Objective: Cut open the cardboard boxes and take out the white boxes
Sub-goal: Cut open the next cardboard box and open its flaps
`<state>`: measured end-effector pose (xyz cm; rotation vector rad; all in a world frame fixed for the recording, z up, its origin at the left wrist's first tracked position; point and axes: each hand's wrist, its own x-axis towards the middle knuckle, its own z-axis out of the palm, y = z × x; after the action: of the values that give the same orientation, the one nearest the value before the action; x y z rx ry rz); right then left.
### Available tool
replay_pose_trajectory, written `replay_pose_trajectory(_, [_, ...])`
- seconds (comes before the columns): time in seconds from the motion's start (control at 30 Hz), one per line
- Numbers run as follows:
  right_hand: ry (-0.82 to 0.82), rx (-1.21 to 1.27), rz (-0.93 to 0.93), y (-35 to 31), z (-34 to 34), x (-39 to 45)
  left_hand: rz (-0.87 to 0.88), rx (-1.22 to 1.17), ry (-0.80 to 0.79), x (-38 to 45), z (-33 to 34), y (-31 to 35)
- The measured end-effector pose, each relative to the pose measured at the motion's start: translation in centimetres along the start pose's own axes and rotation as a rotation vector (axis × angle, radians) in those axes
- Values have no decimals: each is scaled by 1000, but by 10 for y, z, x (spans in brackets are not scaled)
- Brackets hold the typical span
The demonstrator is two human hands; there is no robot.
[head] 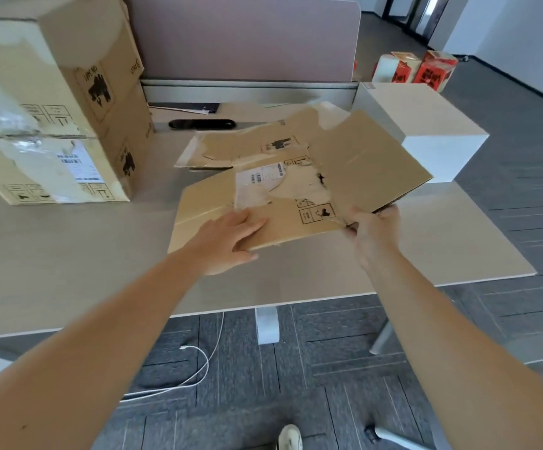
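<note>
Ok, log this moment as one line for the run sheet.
stage: flattening emptied carton | left hand: holds flattened carton | right hand: grips its edge | white box: out, on desk | stacked cartons: unopened

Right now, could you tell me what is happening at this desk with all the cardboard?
A person is handling an emptied, flattened cardboard box over the desk. The left hand grips its near edge, and the right hand holds its right flap. Another flattened box lies behind it. Two sealed cardboard boxes are stacked at the left, still unopened. A white box already stands at the right end of the desk.
</note>
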<state>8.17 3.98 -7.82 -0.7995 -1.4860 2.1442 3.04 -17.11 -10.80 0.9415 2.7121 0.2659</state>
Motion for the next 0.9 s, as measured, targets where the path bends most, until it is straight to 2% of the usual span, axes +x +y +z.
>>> replay_pose_trajectory(0.1, [-81,-81,71,7,9,2,-51,19,5,-6,0,-23])
replay_pose_trajectory(0.2, [35,-254,22,8,4,13,-127,39,-27,-6,-3,-31])
replay_pose_trajectory(0.33, [67,-755,-96,6,-9,20,-209,-13,-37,0,-8,-26])
replay_pose_trajectory(0.5, [-132,-1268,-284,7,6,51,-294,10,-25,28,-20,-34])
replay_pose_trajectory(0.63, [-316,-1466,-403,10,35,87,-352,31,-5,64,-21,-46])
replay_pose_trajectory(0.9, [-586,-1668,-512,43,88,166,-431,40,-14,141,-5,-91])
